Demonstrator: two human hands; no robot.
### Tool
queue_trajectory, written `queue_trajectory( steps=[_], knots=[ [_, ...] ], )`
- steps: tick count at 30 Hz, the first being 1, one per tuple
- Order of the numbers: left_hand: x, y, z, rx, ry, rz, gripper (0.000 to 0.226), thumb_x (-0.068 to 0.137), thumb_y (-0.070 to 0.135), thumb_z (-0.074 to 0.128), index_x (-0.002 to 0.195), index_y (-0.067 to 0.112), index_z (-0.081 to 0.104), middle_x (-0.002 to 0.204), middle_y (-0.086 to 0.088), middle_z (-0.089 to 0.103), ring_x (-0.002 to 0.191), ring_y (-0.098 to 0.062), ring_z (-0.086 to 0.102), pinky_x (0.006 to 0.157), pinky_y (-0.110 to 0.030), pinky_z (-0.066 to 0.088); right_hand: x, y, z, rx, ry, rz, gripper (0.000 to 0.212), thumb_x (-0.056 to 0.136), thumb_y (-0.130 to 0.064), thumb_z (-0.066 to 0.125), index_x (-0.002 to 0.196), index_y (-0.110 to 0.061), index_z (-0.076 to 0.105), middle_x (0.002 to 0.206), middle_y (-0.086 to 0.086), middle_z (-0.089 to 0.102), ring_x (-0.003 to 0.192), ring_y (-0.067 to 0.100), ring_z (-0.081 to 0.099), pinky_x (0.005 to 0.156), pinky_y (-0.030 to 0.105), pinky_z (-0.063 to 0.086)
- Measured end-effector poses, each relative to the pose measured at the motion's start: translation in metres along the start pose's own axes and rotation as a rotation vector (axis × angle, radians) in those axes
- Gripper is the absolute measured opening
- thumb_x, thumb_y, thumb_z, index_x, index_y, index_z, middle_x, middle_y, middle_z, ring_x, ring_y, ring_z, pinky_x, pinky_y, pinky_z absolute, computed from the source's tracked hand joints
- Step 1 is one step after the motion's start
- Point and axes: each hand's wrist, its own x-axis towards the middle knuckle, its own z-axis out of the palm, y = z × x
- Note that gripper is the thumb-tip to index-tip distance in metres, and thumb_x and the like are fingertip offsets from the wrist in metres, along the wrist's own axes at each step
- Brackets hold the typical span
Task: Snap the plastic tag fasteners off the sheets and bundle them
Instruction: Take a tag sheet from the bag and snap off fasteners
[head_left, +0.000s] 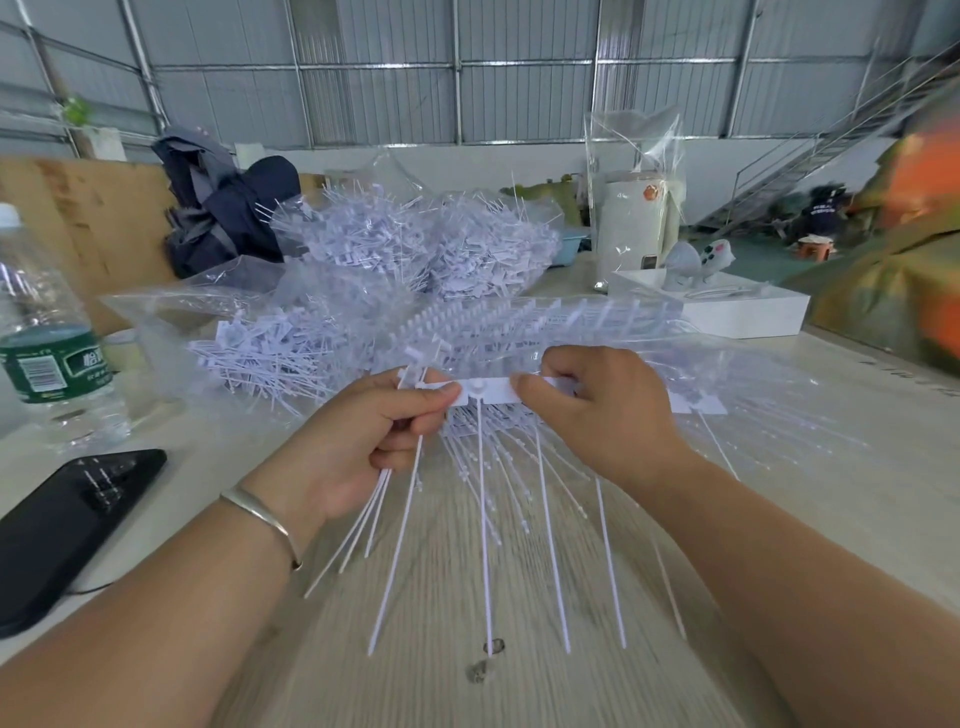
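Note:
Both hands hold a white sheet of tag fasteners (493, 391) above the wooden table, its long thin tails (550, 545) hanging toward me. My left hand (374, 436) pinches the sheet's left end and also grips a small bundle of loose fasteners (379, 499) whose tails stick out below the palm. My right hand (597, 410) pinches the sheet's head strip just right of centre. A stack of further sheets (571, 322) lies behind the hands.
Clear bags full of loose fasteners (415, 249) are heaped at the back of the table (467, 649). A water bottle (47, 332) and a black phone (67, 519) sit at the left. A white box (727, 312) stands at the right.

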Motion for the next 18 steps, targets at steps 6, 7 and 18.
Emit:
queue_trajectory(
  steps=[6, 7, 18],
  knots=[
    [-0.004, 0.005, 0.001, 0.048, -0.09, 0.021, 0.01, 0.071, 0.018, 0.069, 0.07, 0.022, 0.06, 0.047, 0.008, 0.032, 0.04, -0.004, 0.02, 0.032, -0.013, 0.015, 0.0, -0.003, -0.008, -0.004, -0.041, -0.009, 0.04, 0.066, -0.045, 0.047, 0.049, -0.016, 0.025, 0.047, -0.001, 0.02, 0.048, 0.014, 0.02, 0.049, 0.026, 0.018],
    [-0.004, 0.005, 0.001, 0.054, -0.096, 0.022, 0.01, 0.071, 0.017, 0.069, 0.069, 0.022, 0.061, 0.047, 0.007, 0.031, 0.04, -0.005, 0.02, 0.033, -0.013, 0.015, 0.0, -0.004, -0.008, -0.011, -0.053, -0.013, 0.04, 0.065, -0.046, 0.047, 0.048, -0.016, 0.025, 0.047, -0.001, 0.02, 0.048, 0.014, 0.02, 0.049, 0.026, 0.019],
    [-0.008, 0.012, -0.008, 0.218, -0.174, -0.049, 0.008, 0.061, 0.014, 0.075, 0.064, 0.02, 0.069, 0.045, 0.007, 0.03, 0.038, -0.005, 0.021, 0.037, -0.015, 0.016, -0.005, -0.008, -0.008, -0.123, -0.15, -0.14, 0.045, 0.053, -0.061, 0.032, 0.045, -0.017, 0.03, 0.045, 0.0, 0.025, 0.046, 0.016, 0.027, 0.052, 0.025, 0.032]
  ],
)
